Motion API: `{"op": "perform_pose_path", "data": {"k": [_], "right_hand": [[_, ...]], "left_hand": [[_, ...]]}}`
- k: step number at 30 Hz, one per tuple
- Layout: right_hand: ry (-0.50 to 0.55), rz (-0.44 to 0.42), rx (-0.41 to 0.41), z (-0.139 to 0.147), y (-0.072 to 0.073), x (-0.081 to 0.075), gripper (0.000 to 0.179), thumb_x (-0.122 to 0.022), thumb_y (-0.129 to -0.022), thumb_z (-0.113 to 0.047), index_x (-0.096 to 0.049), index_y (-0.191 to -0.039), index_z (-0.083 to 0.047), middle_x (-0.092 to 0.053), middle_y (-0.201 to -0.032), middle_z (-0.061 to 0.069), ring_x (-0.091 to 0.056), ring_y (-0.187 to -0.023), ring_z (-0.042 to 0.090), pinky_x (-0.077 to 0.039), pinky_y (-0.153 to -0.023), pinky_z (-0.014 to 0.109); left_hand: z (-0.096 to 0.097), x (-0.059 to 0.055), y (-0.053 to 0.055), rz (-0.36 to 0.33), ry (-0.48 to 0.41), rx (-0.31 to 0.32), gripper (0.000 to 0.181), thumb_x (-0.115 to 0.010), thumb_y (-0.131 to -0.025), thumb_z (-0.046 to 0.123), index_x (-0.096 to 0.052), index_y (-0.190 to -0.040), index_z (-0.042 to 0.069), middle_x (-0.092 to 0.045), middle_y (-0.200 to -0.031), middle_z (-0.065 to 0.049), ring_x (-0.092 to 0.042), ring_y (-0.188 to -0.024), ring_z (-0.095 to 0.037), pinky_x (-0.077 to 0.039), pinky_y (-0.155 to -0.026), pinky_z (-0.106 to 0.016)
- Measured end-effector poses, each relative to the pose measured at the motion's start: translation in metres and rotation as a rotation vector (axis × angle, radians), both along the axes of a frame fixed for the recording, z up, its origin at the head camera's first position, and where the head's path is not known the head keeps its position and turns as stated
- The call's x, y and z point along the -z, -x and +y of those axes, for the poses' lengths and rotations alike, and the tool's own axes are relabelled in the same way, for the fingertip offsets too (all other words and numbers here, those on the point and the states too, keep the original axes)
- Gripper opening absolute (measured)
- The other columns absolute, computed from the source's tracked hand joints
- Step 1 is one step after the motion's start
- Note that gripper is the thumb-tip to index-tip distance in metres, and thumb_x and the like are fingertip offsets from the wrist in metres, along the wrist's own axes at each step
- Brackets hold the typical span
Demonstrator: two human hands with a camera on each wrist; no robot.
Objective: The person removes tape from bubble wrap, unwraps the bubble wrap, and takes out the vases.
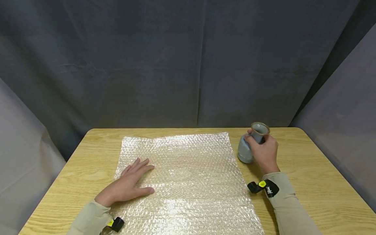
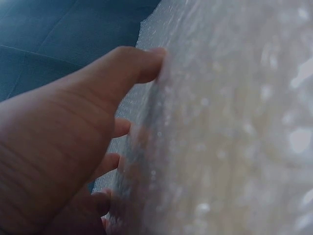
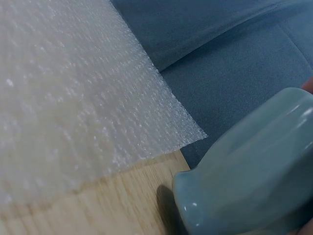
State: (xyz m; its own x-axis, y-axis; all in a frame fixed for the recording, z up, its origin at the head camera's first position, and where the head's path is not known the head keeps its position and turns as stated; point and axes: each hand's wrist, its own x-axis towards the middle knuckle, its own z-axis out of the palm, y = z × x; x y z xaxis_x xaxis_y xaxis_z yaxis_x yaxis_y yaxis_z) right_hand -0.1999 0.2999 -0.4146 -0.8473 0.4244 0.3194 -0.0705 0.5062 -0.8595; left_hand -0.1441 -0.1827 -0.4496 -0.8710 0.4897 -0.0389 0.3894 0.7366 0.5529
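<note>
A sheet of clear bubble wrap (image 1: 188, 182) lies flat in front of me. My left hand (image 1: 127, 184) rests on its left part with fingers straight and spread; the left wrist view shows the thumb and fingertips at the bubbly surface. Beyond the sheet's right edge, my right hand (image 1: 264, 151) grips a pale blue-grey ceramic vase (image 1: 245, 150) around its narrow neck. The vase leans a little, its brown-rimmed mouth up and to the right. In the right wrist view its glazed body (image 3: 254, 166) fills the lower right, close over the table, and most of the hand is out of sight.
Under everything is a light wood table (image 1: 305, 163) with rounded far corners. A dark grey curtain (image 1: 147, 65) hangs behind it, and paler cloth (image 1: 346, 124) hangs along the right side. Small black cameras (image 1: 268, 188) are strapped to both sleeved wrists.
</note>
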Motion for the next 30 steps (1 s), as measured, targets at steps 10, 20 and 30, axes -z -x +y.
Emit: {"op": "perform_pose_path", "data": {"k": [10,20,30], "right_hand": [[0.001,-0.002,0.011,0.0023,0.0003,0.0016,0.034,-0.076,-0.092,-0.038,-0.075,-0.117,-0.015,-0.072,-0.102,-0.018,-0.061,-0.099,-0.01,-0.048,-0.089,0.015],[-0.009,0.008,0.023,0.005,0.002,0.0057,0.035,-0.076,-0.091,-0.036,-0.075,-0.117,-0.013,-0.072,-0.102,-0.017,-0.06,-0.098,-0.011,-0.048,-0.089,0.015],[-0.012,-0.018,0.037,0.0087,0.0035,0.008,0.04,-0.076,-0.091,-0.037,-0.074,-0.12,-0.01,-0.074,-0.106,-0.012,-0.06,-0.099,-0.01,-0.049,-0.09,0.019]], "left_hand": [[0.0013,-0.0016,-0.0009,0.003,-0.003,0.001,0.083,-0.071,-0.089,0.062,-0.043,-0.157,0.022,-0.023,-0.173,-0.014,-0.007,-0.161,-0.046,-0.007,-0.125,-0.074],[0.0012,-0.0031,-0.0029,0.013,-0.002,0.008,0.082,-0.07,-0.09,0.062,-0.044,-0.156,0.021,-0.024,-0.172,-0.016,-0.009,-0.16,-0.049,-0.008,-0.123,-0.076],[0.0018,-0.0025,-0.0023,0.016,-0.001,0.005,0.082,-0.07,-0.09,0.062,-0.044,-0.156,0.021,-0.024,-0.172,-0.015,-0.009,-0.16,-0.048,-0.008,-0.124,-0.075]]}}
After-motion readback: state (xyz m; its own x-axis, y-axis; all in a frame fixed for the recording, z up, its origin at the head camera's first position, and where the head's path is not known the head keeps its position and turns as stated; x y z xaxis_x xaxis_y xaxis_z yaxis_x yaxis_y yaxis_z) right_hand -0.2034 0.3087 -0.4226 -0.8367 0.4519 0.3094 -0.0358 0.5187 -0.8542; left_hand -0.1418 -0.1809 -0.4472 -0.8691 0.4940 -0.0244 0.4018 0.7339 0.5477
